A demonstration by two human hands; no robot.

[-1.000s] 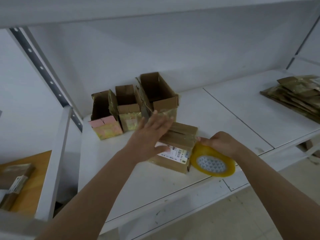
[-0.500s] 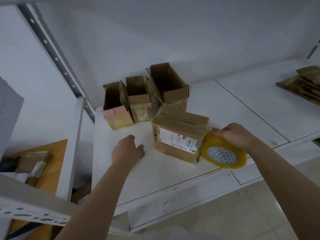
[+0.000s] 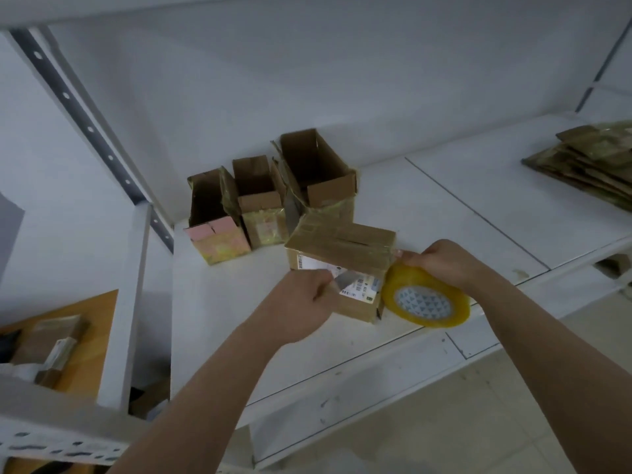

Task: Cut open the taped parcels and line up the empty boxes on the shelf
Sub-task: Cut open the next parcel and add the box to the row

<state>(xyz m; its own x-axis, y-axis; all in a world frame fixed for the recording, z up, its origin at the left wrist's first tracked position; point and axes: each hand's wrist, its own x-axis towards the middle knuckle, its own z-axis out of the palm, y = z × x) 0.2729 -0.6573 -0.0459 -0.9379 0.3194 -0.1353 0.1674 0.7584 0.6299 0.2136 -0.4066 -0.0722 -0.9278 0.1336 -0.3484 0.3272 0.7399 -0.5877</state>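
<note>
Three open boxes (image 3: pixel 270 196) just behind taped parcel (image 3: pixel 338 254)

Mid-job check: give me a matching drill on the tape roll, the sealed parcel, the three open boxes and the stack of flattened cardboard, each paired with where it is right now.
Things:
1. yellow tape roll
2. sealed parcel
3. three open boxes
4. flattened cardboard stack

Places:
A. far right of the shelf
B. in a row at the back left of the shelf
C. gripped by the right hand
D. front of the shelf, between both hands, behind the left hand

Pairs: 1-C, 2-D, 3-B, 4-A
</note>
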